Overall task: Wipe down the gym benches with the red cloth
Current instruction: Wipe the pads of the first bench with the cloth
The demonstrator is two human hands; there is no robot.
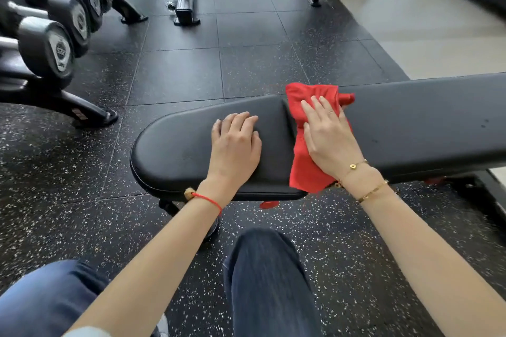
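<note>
Right hand [330,137] flat on crumpled red cloth [306,161]; left hand [236,142] braces padded black bench [424,123]. Press evenly, sweeping rightwards.

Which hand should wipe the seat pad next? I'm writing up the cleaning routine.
Right. The right hand already presses the red cloth flat on the bench, beside the seat pad. The left hand rests bare on that pad, probably steadying.

The counter [178,145] is padded in smooth, faintly glossy black vinyl; the red cloth [304,172] is soft, matt fabric; the floor [246,68] is speckled rubber.
</note>
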